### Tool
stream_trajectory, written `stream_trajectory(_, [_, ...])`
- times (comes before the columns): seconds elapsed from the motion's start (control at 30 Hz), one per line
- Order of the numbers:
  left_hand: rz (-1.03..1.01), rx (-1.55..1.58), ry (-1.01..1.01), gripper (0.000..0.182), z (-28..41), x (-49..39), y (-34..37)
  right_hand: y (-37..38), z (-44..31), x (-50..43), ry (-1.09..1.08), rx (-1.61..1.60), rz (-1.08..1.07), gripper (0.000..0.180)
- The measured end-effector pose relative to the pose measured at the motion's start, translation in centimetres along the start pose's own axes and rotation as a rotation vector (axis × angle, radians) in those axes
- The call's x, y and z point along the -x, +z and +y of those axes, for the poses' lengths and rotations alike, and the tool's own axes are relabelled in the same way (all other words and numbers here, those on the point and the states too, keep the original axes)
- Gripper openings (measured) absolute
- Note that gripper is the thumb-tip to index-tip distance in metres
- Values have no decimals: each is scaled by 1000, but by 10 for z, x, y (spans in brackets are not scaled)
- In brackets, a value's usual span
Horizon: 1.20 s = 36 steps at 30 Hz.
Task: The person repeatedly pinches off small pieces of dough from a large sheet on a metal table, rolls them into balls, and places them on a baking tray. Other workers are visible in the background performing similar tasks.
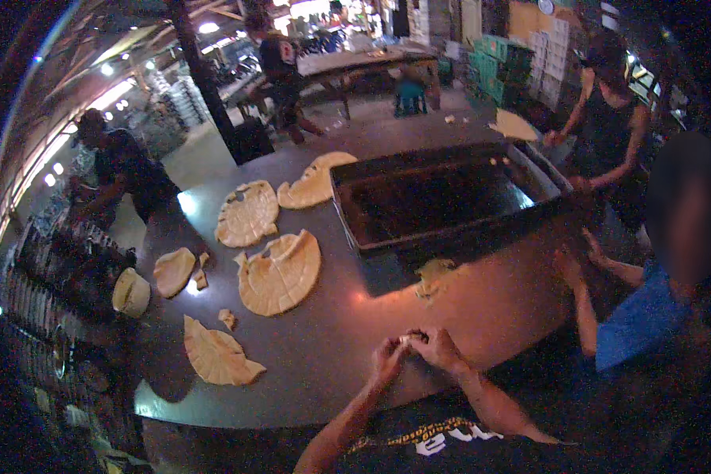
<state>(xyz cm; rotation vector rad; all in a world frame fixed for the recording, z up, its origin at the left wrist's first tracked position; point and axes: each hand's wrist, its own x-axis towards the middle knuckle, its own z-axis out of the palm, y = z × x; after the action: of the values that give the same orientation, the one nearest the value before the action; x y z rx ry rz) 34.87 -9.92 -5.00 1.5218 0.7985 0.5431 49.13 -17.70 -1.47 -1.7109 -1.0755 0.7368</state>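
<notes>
My left hand and my right hand meet above the near edge of a smooth, shiny table. Their fingertips pinch a small pale piece, perhaps dough or bread; the fingers partly hide it. Left of my hands lies a torn, flat tan piece, bread-like, with a small lump near it. Farther up are a large round piece with a notched edge and another round one. Beyond my hands, a crumpled pale scrap lies by a big dark rectangular tray.
One more flat piece touches the tray's left side. A pale tub-like object is at the table's left edge. A co-worker in blue stands close on my right; another person is behind the tray. Green crates are stacked beyond.
</notes>
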Motion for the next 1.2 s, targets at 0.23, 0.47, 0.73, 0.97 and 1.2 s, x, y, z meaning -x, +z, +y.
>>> stream_trajectory(0.23, [140, -25, 85, 25, 9, -10, 19, -8, -4, 11, 104, -117, 20, 23])
stream_trajectory(0.47, [219, -394, 234, 22, 5, -62, -11, -13, -25, 37, -184, 78, -488, 22])
stream_trajectory(0.73, [149, -1080, 726, 23, -43, 53, -93, -84, 69, 67, -623, 616, -77, 23])
stream_trajectory(0.97, [176, -1032, 537, 18, -46, 11, -53, -35, 121, -22, -572, 710, 144, 18])
stream_trajectory(1.2, [-196, -1013, 256, 19, -51, 78, -108, -37, 144, 40, -478, 525, -77, 20])
